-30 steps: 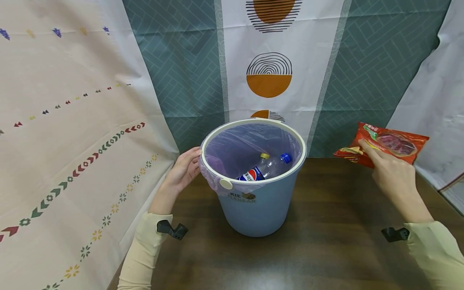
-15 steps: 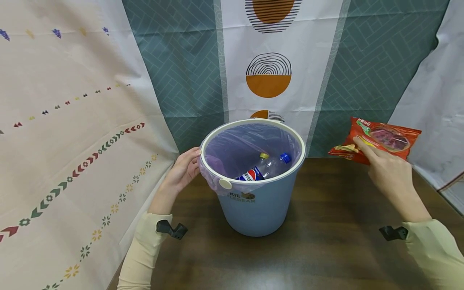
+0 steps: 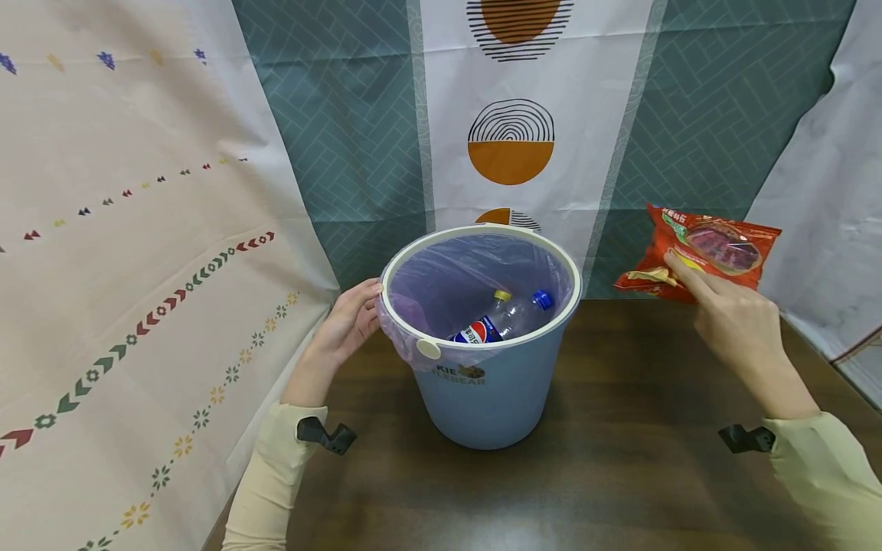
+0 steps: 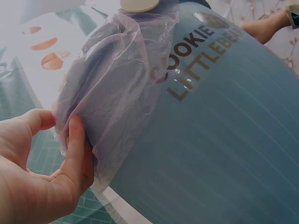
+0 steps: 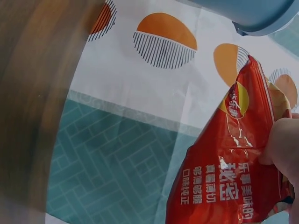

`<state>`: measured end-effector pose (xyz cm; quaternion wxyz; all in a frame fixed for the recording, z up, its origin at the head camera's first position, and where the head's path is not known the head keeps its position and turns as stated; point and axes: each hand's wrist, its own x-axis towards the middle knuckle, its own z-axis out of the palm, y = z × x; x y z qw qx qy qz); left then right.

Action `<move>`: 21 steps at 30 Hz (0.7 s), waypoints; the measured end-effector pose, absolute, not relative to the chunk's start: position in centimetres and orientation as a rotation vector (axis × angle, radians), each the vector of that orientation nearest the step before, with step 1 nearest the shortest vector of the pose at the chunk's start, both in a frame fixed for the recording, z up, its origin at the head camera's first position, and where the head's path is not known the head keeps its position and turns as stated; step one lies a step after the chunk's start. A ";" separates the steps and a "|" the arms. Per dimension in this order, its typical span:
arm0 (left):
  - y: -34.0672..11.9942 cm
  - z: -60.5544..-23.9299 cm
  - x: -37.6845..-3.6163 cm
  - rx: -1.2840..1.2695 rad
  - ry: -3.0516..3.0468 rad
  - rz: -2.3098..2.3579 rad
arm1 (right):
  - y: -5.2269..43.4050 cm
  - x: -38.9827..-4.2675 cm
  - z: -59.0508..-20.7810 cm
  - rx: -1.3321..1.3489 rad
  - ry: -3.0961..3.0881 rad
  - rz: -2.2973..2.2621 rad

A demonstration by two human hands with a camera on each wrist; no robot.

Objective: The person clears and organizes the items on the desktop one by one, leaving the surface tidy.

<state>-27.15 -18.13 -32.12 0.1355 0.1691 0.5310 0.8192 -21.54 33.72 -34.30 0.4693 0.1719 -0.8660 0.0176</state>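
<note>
Hidden or cut off: the right hand (image 3: 737, 325) covers the lower near corner of the red snack packet (image 3: 699, 252); in the right wrist view only the fingertips show at the frame edge, and the packet's print reads mirrored and is not legible to me. The left hand's (image 3: 347, 321) fingers lie behind the bin wall in the head view; the left wrist view shows thumb and fingers (image 4: 74, 149) laid against the folded-over liner. The bottom of the bin is mostly out of sight behind its near wall.

Grips: right hand pinches the snack packet by its edge, index finger stretched along the face, packet held in the air above the bench (image 3: 620, 428), to the right of the bin and well apart from it. Left hand lies with relaxed, nearly straight fingers against the bin's left side, pressing the liner overhang; nothing is enclosed in that grip.

Containers: blue bin (image 3: 482, 398) stands upright on the bench, white rim ring, lined with a pale purple plastic bag (image 3: 448, 275). Inside lie two plastic bottles: one with a blue cap (image 3: 543, 300) and a red-white-blue label, one with a yellow cap (image 3: 503, 295), both on their sides.

Patterned cloths (image 3: 510, 115) hang behind and to the left.
</note>
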 end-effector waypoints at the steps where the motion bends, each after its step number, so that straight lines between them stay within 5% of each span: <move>1: -18.1 -32.1 -27.1 0.486 1.539 2.373 | 33.7 -21.6 -34.2 0.426 -2.114 0.045; 21: -18.0 -32.0 -27.0 0.482 1.541 2.374 | 31.9 -21.9 -32.1 0.540 -2.038 0.078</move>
